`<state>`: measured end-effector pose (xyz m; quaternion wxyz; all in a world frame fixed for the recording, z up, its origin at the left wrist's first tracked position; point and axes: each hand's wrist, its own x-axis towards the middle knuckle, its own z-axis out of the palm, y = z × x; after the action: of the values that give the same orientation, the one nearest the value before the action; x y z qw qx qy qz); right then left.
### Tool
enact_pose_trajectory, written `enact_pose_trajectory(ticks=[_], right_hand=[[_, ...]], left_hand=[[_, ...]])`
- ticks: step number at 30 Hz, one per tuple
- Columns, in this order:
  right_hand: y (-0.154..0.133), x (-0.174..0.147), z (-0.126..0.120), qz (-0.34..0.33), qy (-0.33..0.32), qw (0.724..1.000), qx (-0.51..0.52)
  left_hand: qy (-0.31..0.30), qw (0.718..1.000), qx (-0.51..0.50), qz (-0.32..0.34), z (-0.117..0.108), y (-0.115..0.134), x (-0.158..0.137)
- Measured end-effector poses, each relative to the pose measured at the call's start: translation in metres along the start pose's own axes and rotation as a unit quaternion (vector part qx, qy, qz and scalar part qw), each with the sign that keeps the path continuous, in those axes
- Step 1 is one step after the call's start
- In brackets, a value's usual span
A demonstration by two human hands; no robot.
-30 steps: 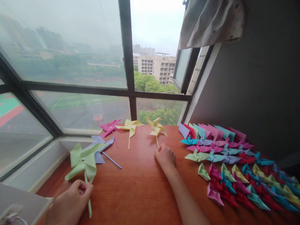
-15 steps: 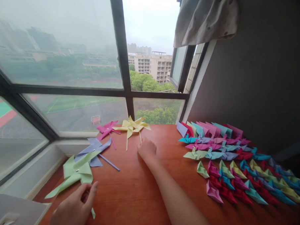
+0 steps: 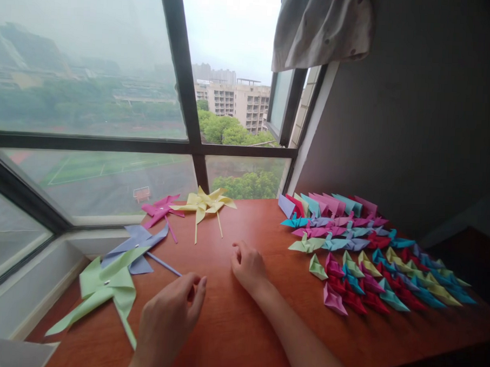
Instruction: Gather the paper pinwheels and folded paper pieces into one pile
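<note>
My left hand (image 3: 172,315) is over the table, loosely curled, with a gap between thumb and fingers and nothing seen in it. Its fingertips are close to the stick end of the purple paper pinwheel (image 3: 134,248). Left of that hand lies a light green pinwheel (image 3: 108,283), its stick running down toward my wrist. My right hand (image 3: 247,266) is held half curled over the middle of the table, with nothing visible in it. Beyond it lie two overlapping yellow pinwheels (image 3: 202,203), sticks toward me, apart from the hand. A magenta pinwheel (image 3: 160,208) lies beside them.
Rows of folded paper cranes (image 3: 320,230) and paper boats (image 3: 356,286) cover the right of the wooden table (image 3: 239,324). Folded paper pieces (image 3: 329,204) stand behind them. Windows (image 3: 131,184) border the far and left sides; a curtain (image 3: 322,32) hangs above.
My right hand has let go of the yellow pinwheel's stick and drawn back toward me. My left hand has moved right and up, away from the green pinwheel. The view has turned slightly right.
</note>
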<state>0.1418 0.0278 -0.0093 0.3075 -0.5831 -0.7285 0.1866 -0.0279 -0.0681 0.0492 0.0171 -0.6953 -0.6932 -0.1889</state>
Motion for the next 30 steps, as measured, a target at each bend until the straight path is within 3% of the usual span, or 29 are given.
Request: enact_pose_trajectory(ticks=[6,12,21,30], right_hand=[[0.006,0.001,0.002,-0.006,0.045,0.996,0.071],[0.017,-0.004,0.002,-0.003,0.020,0.995,0.100],[0.017,-0.005,0.001,-0.008,0.014,0.995,0.097],[0.017,-0.004,0.000,-0.013,0.011,0.998,0.063]], left_hand=[[-0.019,0.993,-0.051,0.107,0.009,0.044,0.007],[-0.038,0.986,-0.054,0.155,0.015,0.070,0.011],[-0.054,0.982,-0.103,0.147,0.041,0.065,0.012],[-0.051,0.978,-0.155,0.128,0.051,0.059,0.006]])
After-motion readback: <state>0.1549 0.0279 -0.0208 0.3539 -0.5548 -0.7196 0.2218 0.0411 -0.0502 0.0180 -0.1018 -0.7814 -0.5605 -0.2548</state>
